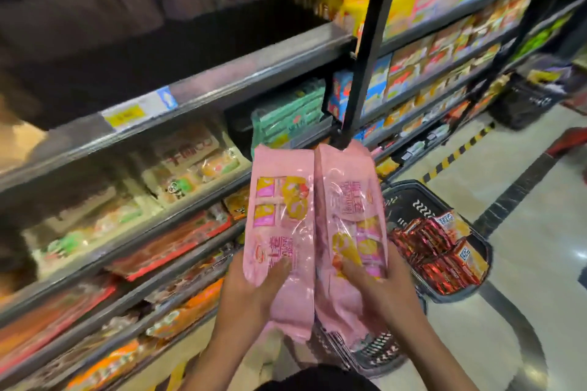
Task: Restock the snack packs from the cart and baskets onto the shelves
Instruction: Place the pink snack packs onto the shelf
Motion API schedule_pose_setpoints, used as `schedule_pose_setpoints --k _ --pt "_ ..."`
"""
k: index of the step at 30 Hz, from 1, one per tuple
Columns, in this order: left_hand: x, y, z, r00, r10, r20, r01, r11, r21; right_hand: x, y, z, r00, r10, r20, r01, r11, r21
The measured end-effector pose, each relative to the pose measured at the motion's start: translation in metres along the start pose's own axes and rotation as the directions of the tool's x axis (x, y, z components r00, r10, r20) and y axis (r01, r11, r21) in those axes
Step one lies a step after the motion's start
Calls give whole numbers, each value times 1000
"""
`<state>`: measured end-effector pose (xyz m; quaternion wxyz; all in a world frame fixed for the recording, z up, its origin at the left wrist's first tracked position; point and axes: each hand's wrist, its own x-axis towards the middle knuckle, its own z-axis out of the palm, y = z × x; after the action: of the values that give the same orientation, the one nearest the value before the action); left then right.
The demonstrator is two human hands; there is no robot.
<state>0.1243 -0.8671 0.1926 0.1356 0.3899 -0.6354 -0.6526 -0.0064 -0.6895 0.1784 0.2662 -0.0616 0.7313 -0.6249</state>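
Observation:
Two long pink snack packs are held side by side in front of the shelves. My left hand (pixel 251 289) grips the lower part of the left pink pack (pixel 279 232), thumb across its front. My right hand (pixel 378 286) grips the right pink pack (pixel 349 225) the same way. Both packs stand upright, their top ends near the black shelf post (pixel 365 51). Below and to the right, a black basket (pixel 409 197) on the floor holds red and orange snack packs (pixel 438 254).
Grey shelves (pixel 222 86) full of snack packs run along the left; the upper left bay is dark. A second black basket (pixel 524 105) stands farther down the aisle. Another basket's rim (pixel 371 355) shows below the pink packs. Pale tiled floor (pixel 524 263) lies to the right.

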Motion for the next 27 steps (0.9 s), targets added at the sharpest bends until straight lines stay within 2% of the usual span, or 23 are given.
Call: schedule_pose_setpoints --k 4,8,12,17,20,27 --pt "-5 11 -37 991 112 -71 -111 994 6 -10 -29 33 998 -55 27 55 998 7" --pt "-5 25 -70 978 180 -109 -177 983 39 -10 -49 64 984 -151 94 153 988 -5" --pt "-3 43 -97 956 249 -158 -240 968 72 -3 -65 92 974 -199 104 199 980 17" --pt "0 66 -119 943 241 -229 -237 970 44 15 -82 114 957 -251 143 247 968 45" --pt "1 77 -125 948 226 -225 -218 974 63 26 -100 120 941 -303 151 295 953 74" --pt "-4 123 -119 914 287 -288 -261 957 125 57 -134 110 908 -374 189 357 926 120"
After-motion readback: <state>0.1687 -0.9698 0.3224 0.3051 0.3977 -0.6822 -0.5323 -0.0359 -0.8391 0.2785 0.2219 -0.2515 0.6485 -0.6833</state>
